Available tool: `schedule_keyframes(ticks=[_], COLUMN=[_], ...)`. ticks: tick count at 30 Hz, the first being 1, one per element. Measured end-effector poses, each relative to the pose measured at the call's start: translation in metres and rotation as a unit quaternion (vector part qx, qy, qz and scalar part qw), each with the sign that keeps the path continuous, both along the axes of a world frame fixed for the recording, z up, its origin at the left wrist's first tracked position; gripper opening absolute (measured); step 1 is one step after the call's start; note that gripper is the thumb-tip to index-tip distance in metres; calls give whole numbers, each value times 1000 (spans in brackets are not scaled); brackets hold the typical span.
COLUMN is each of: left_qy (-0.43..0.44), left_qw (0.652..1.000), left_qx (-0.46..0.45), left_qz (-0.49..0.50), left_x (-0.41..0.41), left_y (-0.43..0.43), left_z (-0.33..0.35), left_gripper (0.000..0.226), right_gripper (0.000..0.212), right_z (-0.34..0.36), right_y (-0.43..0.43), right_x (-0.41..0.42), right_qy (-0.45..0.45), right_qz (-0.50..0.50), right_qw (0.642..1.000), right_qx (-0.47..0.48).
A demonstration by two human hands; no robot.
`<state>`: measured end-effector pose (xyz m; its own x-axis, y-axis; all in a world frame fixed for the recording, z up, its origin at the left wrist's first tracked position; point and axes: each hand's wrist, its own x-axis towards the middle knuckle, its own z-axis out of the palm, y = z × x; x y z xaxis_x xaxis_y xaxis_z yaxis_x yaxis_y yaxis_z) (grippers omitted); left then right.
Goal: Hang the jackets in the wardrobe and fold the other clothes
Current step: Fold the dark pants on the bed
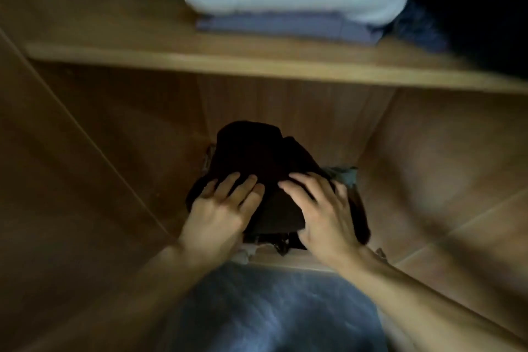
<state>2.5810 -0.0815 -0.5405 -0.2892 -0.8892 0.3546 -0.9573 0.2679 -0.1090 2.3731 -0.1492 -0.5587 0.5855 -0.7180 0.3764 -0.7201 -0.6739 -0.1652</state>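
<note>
A folded dark garment (263, 160) lies on top of a low heap of clothes in the lower compartment of the wardrobe (428, 166), roughly in the middle of its floor, directly ahead of and below the person. Its long axis runs away from the body, from the near edge by the wrists toward the back panel, and it looks slightly wider at the near end. The picture is dim and blurred, so what kind of garment it is cannot be told.

Both hands lie on the near half of it. The left hand (225, 206) rests palm down on the left near corner with its fingers spread and pointing toward the back. The right hand (320, 208) rests palm down on the right near part, fingers likewise spread and angled slightly inward. Neither hand pinches cloth; they press flat. They are about equally near the garment, one on each side of its middle line, so a push or a smoothing stroke along the long axis would probably need both together.

Under the garment, bits of other cloth (345, 176) poke out at the right and at the near edge. Above, a wooden shelf (200, 61) carries a stack of folded clothes (294, 0), pale over greyish blue. Nearest the camera are the person's legs in blue trousers (274, 311).
</note>
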Motion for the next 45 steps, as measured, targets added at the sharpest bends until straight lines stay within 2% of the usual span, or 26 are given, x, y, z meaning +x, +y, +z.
schedule_keyframes(ticks=[3, 5, 14, 19, 23, 27, 29, 31, 33, 34, 36, 37, 40, 43, 45], left_qy=[-13, -20, -47, -42, -51, -80, -78, -77, -73, -69, -40, -19, -18, -11, 43], left_qw=[1000, 1000, 992, 996, 996, 986, 983, 989, 994, 990, 982, 979, 974, 968, 973], left_qx=[-1, -20, -120, -77, -68, -142, -167, -118, 10, 71, 134, 151, 179, 223, 203], left_qz=[0, -4, -9, -2, 11, 21, 22, 44, 83, 100, 128, 138, 136, 117, 103], left_x=[27, 43, 66, 66, 77, 93, 106, 117, 122, 121, 117, 116, 121, 124, 121], left_y=[-37, -59, -86, -98, -116, -140, -154, -165, -168, -167, -162, -160, -157, -155, -156], left_z=[-61, -90, -165, -208, -222, -245, -282, -348, -429, -468, -518, -530, -534, -512, -492], left_gripper=[83, 89, 91, 94, 90, 60, 57, 65, 73, 68, 46, 44, 73, 93, 90], right_gripper=[86, 87, 96, 99, 100, 102, 104, 104, 84, 74, 80, 90, 104, 98, 79], right_z=[-67, -99, -174, -215, -232, -260, -298, -354, -421, -452, -497, -510, -509, -489, -469], right_y=[-38, -61, -97, -105, -123, -145, -155, -160, -159, -153, -147, -146, -147, -152, -152], right_x=[26, 42, 71, 70, 82, 108, 121, 132, 142, 146, 152, 154, 159, 149, 148], right_qy=[-21, -30, -82, -56, -51, -98, -106, -49, 52, 90, 142, 153, 187, 199, 141], right_qz=[-2, -2, 9, 5, -5, -22, -35, -45, -32, -25, -24, -32, -37, -6, -12], right_qw=[999, 997, 982, 992, 993, 984, 985, 996, 997, 990, 977, 973, 964, 951, 966], right_qx=[-42, -71, -171, -116, -107, -150, -132, -56, 53, 108, 157, 167, 188, 236, 218])
